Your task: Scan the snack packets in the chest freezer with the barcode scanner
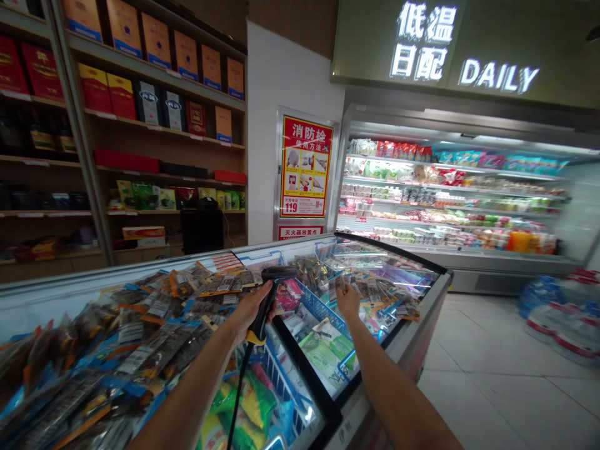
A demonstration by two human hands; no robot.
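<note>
My left hand point(253, 309) is wrapped round the handle of a black-and-yellow handheld barcode scanner point(265, 312), its head pointing right and its cable hanging down. Farther right, my right hand point(347, 302) is closed at the fingertips on a small flat packet point(334, 288) with a pale printed label. Beside that hand, a loose group of similar packets point(375, 290) lies on the freezer's glass top. To the left of the scanner spreads a large heap of brown packets point(159, 306) with orange and blue edges, many showing barcode labels.
Under the glass of the chest freezer point(435, 300) are blue baskets point(323, 306) and green bags point(323, 350). Shelves of boxed goods point(157, 40) stand at the left. A lit chilled cabinet point(450, 187) is behind. Wrapped bottles point(565, 315) stand on the floor at right.
</note>
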